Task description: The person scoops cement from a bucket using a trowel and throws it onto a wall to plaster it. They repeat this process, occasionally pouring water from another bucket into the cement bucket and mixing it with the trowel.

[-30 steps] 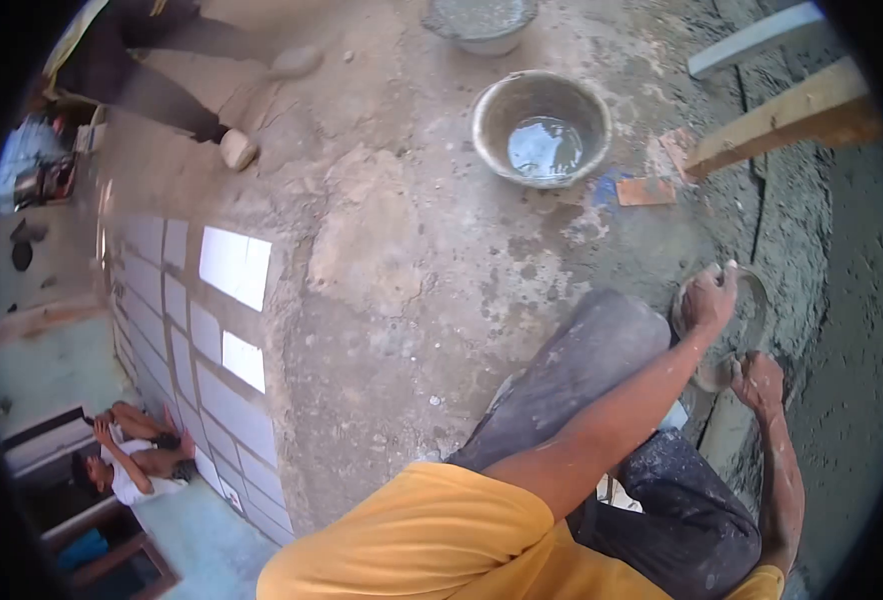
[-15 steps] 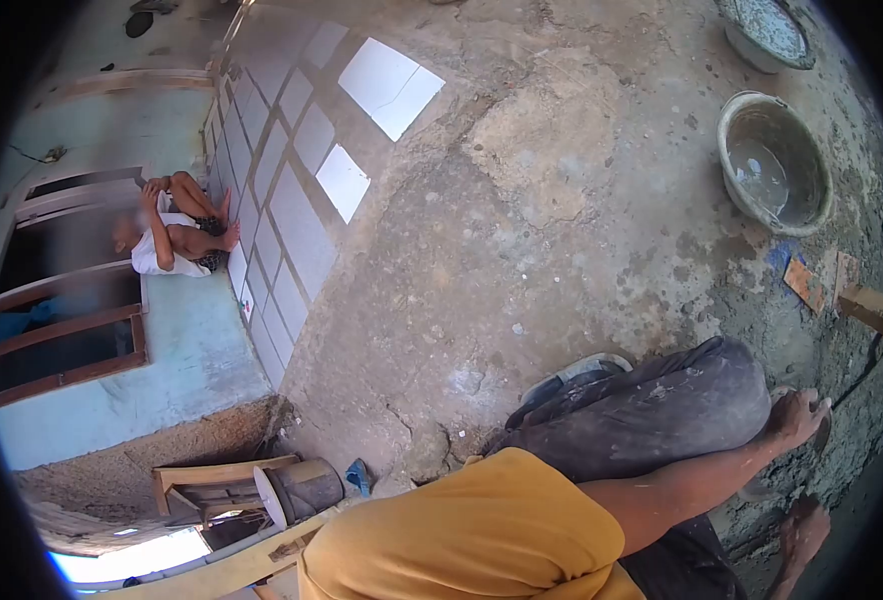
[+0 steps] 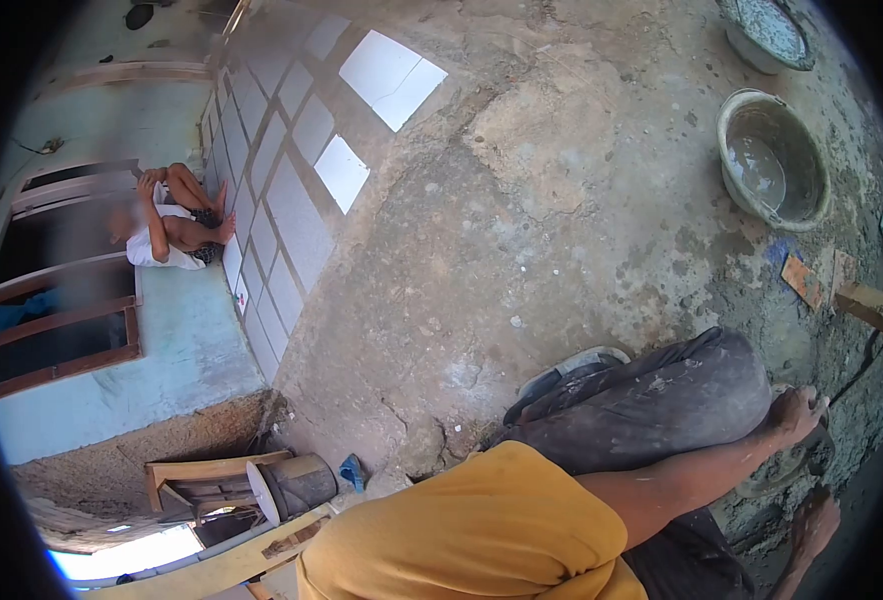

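My left hand (image 3: pixel 796 415) reaches out past my dark-trousered knee (image 3: pixel 737 395), low over wet grey mortar (image 3: pixel 777 520). Its fingers look slightly bent and apart, and I see nothing held in them. Below it in the view, my right hand (image 3: pixel 816 524) is also low over the mortar. That hand is dim and blurred, so its fingers and anything in them cannot be made out. A yellow sleeve (image 3: pixel 472 510) covers my upper arm and fills the bottom of the view.
A bucket (image 3: pixel 820 190) and a basin of mortar (image 3: pixel 764 35) stand at the upper right. Near them lie an orange tile piece (image 3: pixel 802 282) and a wooden piece (image 3: pixel 865 305). White tiles (image 3: pixel 392 80) cover part of the floor. Another person (image 3: pixel 172 230) sits by the wall.
My right hand has moved slightly rightward. More of the mortar between my hands shows. The view has shifted a little; the other person stays seated.
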The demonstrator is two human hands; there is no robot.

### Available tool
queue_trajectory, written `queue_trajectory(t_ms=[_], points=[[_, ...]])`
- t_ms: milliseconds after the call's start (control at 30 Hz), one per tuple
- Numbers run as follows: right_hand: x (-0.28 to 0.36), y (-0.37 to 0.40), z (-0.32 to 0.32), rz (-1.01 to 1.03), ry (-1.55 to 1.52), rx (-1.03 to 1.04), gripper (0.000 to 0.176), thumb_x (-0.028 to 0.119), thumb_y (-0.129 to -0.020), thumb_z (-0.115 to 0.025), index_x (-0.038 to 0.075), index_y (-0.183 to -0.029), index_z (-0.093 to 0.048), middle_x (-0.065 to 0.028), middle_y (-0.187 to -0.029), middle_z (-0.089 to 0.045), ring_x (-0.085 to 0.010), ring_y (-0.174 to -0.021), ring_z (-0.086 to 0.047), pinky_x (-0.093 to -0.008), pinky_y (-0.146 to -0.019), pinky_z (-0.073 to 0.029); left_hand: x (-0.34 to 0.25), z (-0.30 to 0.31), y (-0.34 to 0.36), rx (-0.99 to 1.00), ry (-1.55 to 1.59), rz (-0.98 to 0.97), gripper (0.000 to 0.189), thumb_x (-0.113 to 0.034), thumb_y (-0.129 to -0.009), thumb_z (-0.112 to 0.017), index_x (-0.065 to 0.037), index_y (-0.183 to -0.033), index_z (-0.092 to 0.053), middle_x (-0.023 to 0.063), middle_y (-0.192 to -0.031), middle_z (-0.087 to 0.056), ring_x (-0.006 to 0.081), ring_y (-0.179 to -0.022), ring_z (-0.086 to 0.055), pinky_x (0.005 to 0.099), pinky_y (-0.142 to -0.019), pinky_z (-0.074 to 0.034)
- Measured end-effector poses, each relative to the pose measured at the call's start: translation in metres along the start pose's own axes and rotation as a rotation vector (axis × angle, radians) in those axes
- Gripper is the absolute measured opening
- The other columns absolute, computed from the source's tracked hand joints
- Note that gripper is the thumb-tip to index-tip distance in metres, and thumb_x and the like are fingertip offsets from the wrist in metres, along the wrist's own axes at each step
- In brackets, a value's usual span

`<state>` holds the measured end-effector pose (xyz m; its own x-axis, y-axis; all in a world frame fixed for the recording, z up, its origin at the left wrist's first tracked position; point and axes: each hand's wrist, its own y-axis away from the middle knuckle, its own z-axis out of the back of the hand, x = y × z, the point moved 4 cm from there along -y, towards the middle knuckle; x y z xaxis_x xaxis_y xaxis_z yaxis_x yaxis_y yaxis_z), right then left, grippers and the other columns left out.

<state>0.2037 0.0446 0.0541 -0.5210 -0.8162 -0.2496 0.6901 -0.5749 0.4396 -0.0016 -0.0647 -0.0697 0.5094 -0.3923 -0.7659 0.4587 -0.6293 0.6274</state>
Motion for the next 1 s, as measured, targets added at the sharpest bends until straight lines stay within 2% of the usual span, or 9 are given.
queue_trajectory(t_ms=[67,167,300,433,600,767,867,900,1000], points=[[0.015,-0.023,-0.031,0.153,-0.099,-0.144,0.025,0.021,-0.098,-0.065,-0.003,-0.099,-0.073,-0.0274,-0.088,-0.072,-0.0511,-0.088,-0.07,-0.0586,-0.074,-0.053,0.004,-0.004,-0.001,-0.019,-0.001,-0.013,0.054,-0.054,-0.098,-0.068,-0.005,-0.114,-0.081,0.0254,-0.115,-0.078,0.0461,-0.113,-0.074,0.0565,-0.099,-0.056],[0.035,-0.064,-0.12,-0.053,-0.235,0.14,0.028,0.024,-0.098,-0.065,-0.003,-0.098,-0.074,-0.0272,-0.087,-0.072,-0.0504,-0.086,-0.07,-0.0577,-0.074,-0.053,0.018,-0.004,-0.016,-0.092,0.015,-0.038,0.056,-0.055,-0.099,-0.067,-0.005,-0.12,-0.08,0.0248,-0.121,-0.077,0.0461,-0.116,-0.073,0.0556,-0.1,-0.056],[0.054,-0.007,-0.014,0.121,-0.145,0.098,0.028,0.025,-0.099,-0.065,-0.002,-0.096,-0.074,-0.0271,-0.087,-0.072,-0.0499,-0.085,-0.071,-0.0571,-0.073,-0.054,-0.001,0.006,-0.013,-0.069,-0.049,0.01,0.052,-0.051,-0.1,-0.067,-0.004,-0.122,-0.077,0.0237,-0.12,-0.077,0.0456,-0.113,-0.073,0.0559,-0.098,-0.056],[0.008,-0.008,0.023,-0.051,0.026,0.022,0.028,0.024,-0.1,-0.064,-0.001,-0.092,-0.074,-0.0269,-0.086,-0.072,-0.05,-0.083,-0.071,-0.0566,-0.073,-0.054,0.038,-0.035,-0.043,-0.187,-0.098,-0.132,0.046,-0.046,-0.102,-0.067,-0.002,-0.116,-0.073,0.0212,-0.108,-0.076,0.0438,-0.102,-0.072,0.0548,-0.092,-0.055],[0.02,-0.046,-0.1,0.038,-0.083,-0.021,0.025,0.022,-0.098,-0.065,-0.001,-0.098,-0.075,-0.0263,-0.089,-0.074,-0.0494,-0.086,-0.072,-0.0554,-0.075,-0.057,0.034,-0.023,-0.047,-0.241,-0.146,-0.16,0.045,-0.045,-0.105,-0.066,-0.001,-0.096,-0.069,0.0237,-0.09,-0.072,0.0483,-0.089,-0.07,0.0562,-0.081,-0.053],[0.037,-0.022,-0.013,0.07,-0.142,0.098,0.023,0.018,-0.097,-0.067,-0.002,-0.103,-0.076,-0.0274,-0.095,-0.076,-0.0477,-0.091,-0.074,-0.0572,-0.078,-0.057,0.04,-0.03,-0.053,-0.295,-0.126,-0.209,0.046,-0.042,-0.105,-0.067,0.0,-0.085,-0.065,0.0245,-0.08,-0.068,0.0486,-0.082,-0.069,0.0556,-0.075,-0.052],[0.032,-0.018,0.025,0.065,-0.086,0.054,0.023,0.015,-0.097,-0.065,-0.004,-0.103,-0.076,-0.0271,-0.095,-0.076,-0.0479,-0.091,-0.074,-0.0579,-0.079,-0.056,0.027,-0.02,-0.048,-0.125,-0.13,-0.114,0.046,-0.043,-0.104,-0.068,0.0,-0.085,-0.065,0.0243,-0.081,-0.068,0.0468,-0.084,-0.07,0.0549,-0.075,-0.052],[0.018,-0.022,0.014,0.058,0.076,0.085,0.027,0.018,-0.099,-0.065,-0.006,-0.107,-0.074,-0.0267,-0.097,-0.076,-0.0479,-0.095,-0.074,-0.0572,-0.079,-0.056,0.03,-0.024,-0.048,-0.153,-0.137,-0.114,0.046,-0.043,-0.104,-0.068,0.0,-0.085,-0.066,0.0242,-0.081,-0.068,0.0463,-0.084,-0.07,0.0548,-0.075,-0.052],[-0.01,-0.038,-0.084,-0.027,-0.051,0.24,0.033,0.025,-0.098,-0.067,-0.003,-0.114,-0.074,-0.0261,-0.101,-0.076,-0.0498,-0.102,-0.072,-0.057,-0.085,-0.056,0.038,-0.018,-0.056,-0.23,-0.149,-0.122,0.046,-0.043,-0.103,-0.07,0.0,-0.085,-0.066,0.0251,-0.084,-0.069,0.0462,-0.086,-0.071,0.0553,-0.076,-0.053]])
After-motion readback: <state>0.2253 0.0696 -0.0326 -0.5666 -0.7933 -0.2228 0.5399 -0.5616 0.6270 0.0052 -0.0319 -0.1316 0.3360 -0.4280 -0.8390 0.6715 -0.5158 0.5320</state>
